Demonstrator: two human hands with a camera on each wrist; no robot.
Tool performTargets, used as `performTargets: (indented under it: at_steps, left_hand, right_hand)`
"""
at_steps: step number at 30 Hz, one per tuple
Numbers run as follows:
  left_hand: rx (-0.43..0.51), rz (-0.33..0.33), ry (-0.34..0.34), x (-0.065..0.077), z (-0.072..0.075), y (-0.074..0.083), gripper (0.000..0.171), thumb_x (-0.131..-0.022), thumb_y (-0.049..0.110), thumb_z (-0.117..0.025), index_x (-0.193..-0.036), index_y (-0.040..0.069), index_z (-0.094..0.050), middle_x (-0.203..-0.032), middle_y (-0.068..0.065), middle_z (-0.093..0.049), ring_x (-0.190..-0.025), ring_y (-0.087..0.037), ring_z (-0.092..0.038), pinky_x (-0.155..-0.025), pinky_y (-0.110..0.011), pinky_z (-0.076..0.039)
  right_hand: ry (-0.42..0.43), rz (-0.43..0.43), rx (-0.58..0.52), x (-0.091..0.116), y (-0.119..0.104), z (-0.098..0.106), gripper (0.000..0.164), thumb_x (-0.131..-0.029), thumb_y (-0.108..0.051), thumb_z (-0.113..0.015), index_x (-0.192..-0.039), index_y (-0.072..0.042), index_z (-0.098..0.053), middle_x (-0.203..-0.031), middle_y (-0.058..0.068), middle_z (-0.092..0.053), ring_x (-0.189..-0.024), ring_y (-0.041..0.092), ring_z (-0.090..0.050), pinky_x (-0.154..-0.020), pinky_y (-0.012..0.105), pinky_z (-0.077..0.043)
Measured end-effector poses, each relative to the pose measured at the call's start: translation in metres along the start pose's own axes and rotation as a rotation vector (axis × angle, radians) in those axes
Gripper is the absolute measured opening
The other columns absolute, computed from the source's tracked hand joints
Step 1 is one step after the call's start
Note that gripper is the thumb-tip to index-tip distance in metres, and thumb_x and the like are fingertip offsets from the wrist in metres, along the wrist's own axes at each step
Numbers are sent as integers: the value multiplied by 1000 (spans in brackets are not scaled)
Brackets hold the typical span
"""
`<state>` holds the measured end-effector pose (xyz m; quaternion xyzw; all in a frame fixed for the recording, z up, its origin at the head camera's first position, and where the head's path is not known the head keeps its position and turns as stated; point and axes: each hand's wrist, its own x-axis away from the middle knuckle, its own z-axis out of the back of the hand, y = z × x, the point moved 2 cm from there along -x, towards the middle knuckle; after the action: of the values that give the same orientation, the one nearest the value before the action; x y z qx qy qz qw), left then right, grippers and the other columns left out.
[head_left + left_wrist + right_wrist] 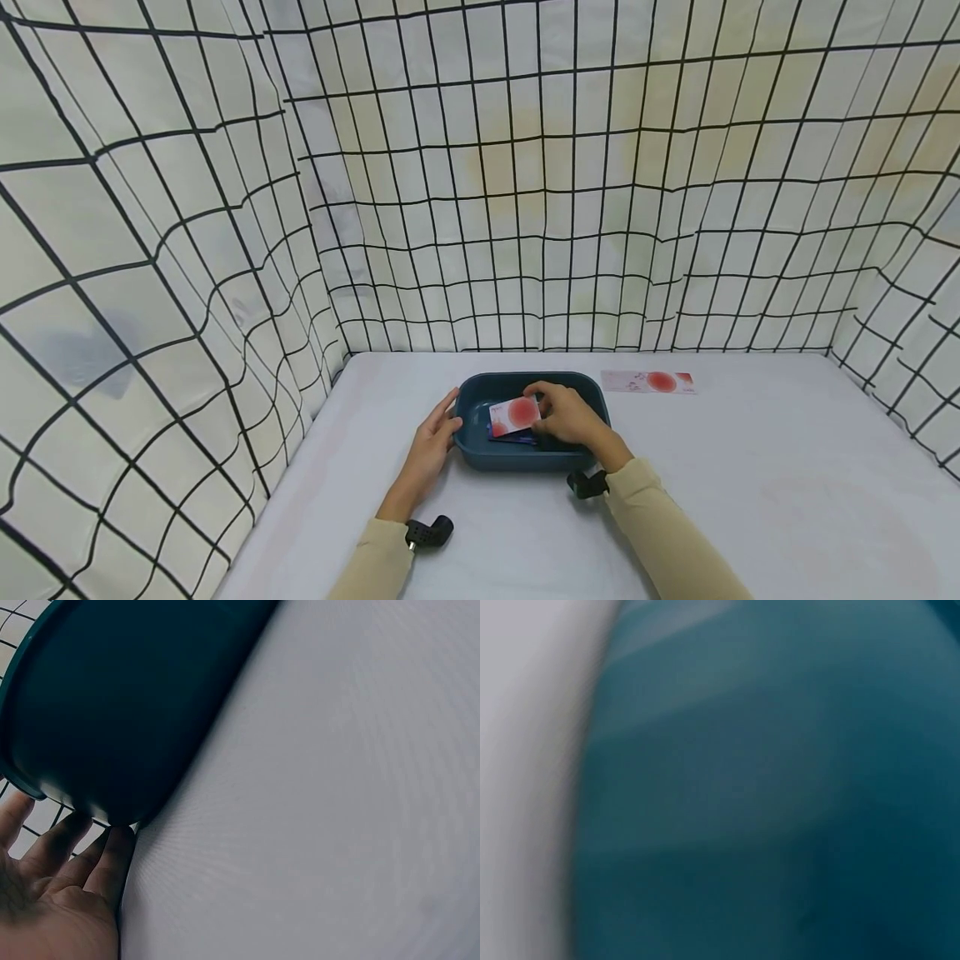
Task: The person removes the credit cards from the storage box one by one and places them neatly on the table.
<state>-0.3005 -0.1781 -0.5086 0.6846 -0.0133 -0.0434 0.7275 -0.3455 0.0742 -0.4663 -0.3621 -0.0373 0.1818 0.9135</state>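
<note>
A dark teal plastic basin (pixel 525 461) stands on the white table. My left hand (pixel 432 437) is at its left end, fingertips touching the outer wall; in the left wrist view the fingers (pixel 112 862) reach fairly straight to the basin's end (pixel 142 712). Over the inside of the basin my right hand (pixel 567 414) pinches a small white and pink card (pixel 504 421) with a red circle by its right edge. Beneath that card lies a dark blue flat item (pixel 517 437), mostly covered. Only the basin's blurred wall (pixel 765 772) fills the right wrist view.
A long pink and white card strip (pixel 648 382) with a red circle lies flat behind the basin to the right. White cloth walls with a black grid (pixel 517 208) enclose the table (pixel 750 467) at the back and sides.
</note>
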Motion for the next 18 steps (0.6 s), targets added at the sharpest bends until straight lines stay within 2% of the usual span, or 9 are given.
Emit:
performTargets:
  at_steps: [10,18]
  left_hand:
    - [8,-2,-3,0,0,1,53,-108,19,-48,-158,31,-38,-167,-13,-32,-153,-33,-36,-120,-53,-36]
    - [5,1,0,-1,1,1,54,-107,18,-48,-159,29,-38,-167,-15,-32,-152,-34,-37,-119,-52,-38]
  right_hand:
    - [44,24,-54,-1,1,2,53,-86,-6,-79,-136,-16,-63,-94,3,-68,-74,16,-56,-64,27,-50]
    - [79,58,-97,2,-2,4,54,-88,-2,-76,-139,-13,-62,-94,4,-68,-68,16,-50,-58,27,-44]
